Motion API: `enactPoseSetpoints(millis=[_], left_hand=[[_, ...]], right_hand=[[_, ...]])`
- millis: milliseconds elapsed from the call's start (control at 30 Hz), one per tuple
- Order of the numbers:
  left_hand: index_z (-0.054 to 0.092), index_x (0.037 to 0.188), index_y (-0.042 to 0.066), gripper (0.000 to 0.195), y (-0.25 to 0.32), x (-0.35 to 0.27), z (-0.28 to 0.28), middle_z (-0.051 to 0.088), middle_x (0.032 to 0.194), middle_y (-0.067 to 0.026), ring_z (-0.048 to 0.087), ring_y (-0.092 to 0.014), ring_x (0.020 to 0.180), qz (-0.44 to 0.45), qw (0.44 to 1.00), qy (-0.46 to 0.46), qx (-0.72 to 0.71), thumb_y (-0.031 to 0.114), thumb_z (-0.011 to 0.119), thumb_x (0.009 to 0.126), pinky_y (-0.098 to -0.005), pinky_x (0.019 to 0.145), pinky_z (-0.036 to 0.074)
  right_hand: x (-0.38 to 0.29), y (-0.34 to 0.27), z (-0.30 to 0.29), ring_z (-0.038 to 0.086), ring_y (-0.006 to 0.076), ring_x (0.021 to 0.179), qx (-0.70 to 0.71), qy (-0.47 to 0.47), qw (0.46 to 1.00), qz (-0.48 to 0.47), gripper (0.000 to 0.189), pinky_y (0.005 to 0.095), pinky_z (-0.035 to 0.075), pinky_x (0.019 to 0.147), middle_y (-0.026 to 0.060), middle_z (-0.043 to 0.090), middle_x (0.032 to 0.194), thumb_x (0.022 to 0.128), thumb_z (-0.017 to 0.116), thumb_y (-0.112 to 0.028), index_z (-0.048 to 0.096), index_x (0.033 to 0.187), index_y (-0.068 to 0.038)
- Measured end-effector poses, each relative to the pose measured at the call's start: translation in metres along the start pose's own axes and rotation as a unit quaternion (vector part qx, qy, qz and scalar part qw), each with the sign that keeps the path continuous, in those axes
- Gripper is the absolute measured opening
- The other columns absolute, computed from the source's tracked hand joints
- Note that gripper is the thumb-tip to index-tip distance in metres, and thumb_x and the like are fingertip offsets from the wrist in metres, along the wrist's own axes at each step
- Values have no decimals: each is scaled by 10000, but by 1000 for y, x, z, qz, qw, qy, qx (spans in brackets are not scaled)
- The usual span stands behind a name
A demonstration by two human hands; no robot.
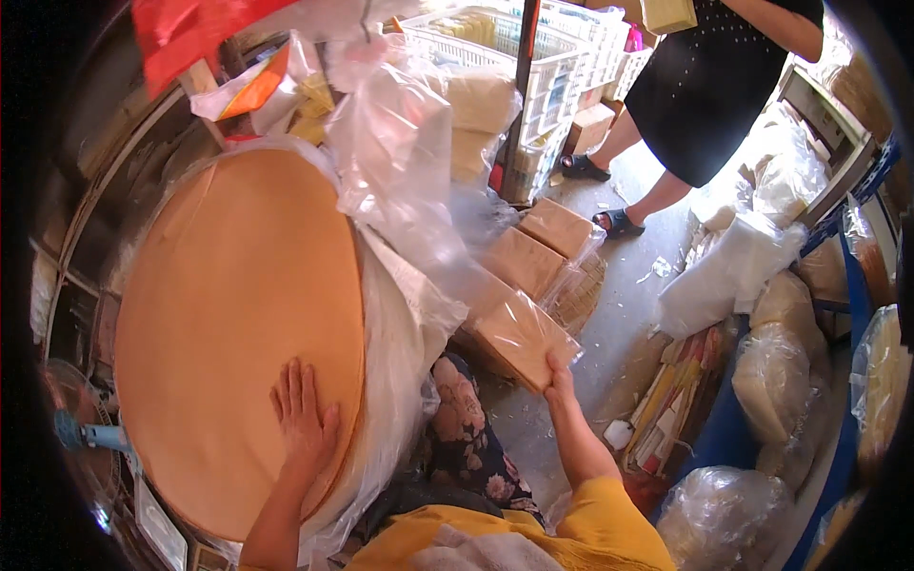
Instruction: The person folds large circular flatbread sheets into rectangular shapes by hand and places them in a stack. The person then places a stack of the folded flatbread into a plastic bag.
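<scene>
My left hand (305, 421) lies palm down, fingers spread, on a large round tan sheet or board (235, 285), whose kind I cannot tell. Clear plastic wrap (393, 357) hangs around its edge. On the right, my right hand (560, 375) grips the near corner of a rectangular brown block-shaped pack (518, 328) covered in clear plastic. Beyond it sit similar brown packs (525, 260), partly in plastic, beside a round woven basket or mat (582, 292).
Another person (703, 93) stands at the upper right, holding a pale pack (669, 16). White plastic crates (550, 78) are stacked behind a dark post (521, 100). Bagged goods (771, 378) line the blue frame at right. A fan (89, 435) stands at the left.
</scene>
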State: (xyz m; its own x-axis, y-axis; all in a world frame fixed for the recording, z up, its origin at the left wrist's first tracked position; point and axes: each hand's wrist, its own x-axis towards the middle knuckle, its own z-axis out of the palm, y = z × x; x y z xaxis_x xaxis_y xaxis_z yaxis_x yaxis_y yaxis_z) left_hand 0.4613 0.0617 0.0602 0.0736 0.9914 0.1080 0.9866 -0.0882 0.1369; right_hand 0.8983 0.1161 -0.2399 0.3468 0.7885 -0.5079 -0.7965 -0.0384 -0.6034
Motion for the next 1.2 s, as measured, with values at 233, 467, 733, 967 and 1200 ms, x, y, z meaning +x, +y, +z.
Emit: enactPoseSetpoints(millis=[233,467,733,967,1200], left_hand=[[271,1443,-27,672,4,2,-4,223,1515,-240,187,-417,1406,-12,999,-36,13,271,490,882,-560,1127,106],[289,1430,-46,663,8,12,-6,241,1501,-263,208,-428,1398,11,1000,-20,15,256,480,872,-555,1123,125],[290,1432,-39,680,16,21,-12,249,1496,-263,218,-440,1389,31,999,-6,-10,273,487,861,-574,1119,120],[351,1415,17,676,-8,-4,5,275,1497,-219,247,-404,1382,-14,998,30,-44,350,554,863,-572,1112,165],[600,1158,52,351,-9,-55,31,556,1250,-168,504,-338,1192,-90,808,140,-565,152,613,822,-455,1035,368]], right_hand=[[103,66,79,610,261,1010,-2,2,998,-58,481,408,518,873,114,611,1162,840,698,-109,504,1264,11],[207,108,30,620,252,917,-382,143,911,-58,538,380,524,764,126,627,1108,813,737,-173,513,1256,34],[195,73,25,503,351,1186,-704,200,592,-337,677,424,395,1001,251,497,1311,844,644,-397,455,1316,49],[46,-24,173,550,334,1096,-520,30,765,-379,439,395,430,953,214,559,1210,909,559,-239,509,1255,26],[-234,-29,330,609,285,975,-477,-430,600,-476,166,374,470,863,131,643,1029,895,567,-85,627,1023,2]])
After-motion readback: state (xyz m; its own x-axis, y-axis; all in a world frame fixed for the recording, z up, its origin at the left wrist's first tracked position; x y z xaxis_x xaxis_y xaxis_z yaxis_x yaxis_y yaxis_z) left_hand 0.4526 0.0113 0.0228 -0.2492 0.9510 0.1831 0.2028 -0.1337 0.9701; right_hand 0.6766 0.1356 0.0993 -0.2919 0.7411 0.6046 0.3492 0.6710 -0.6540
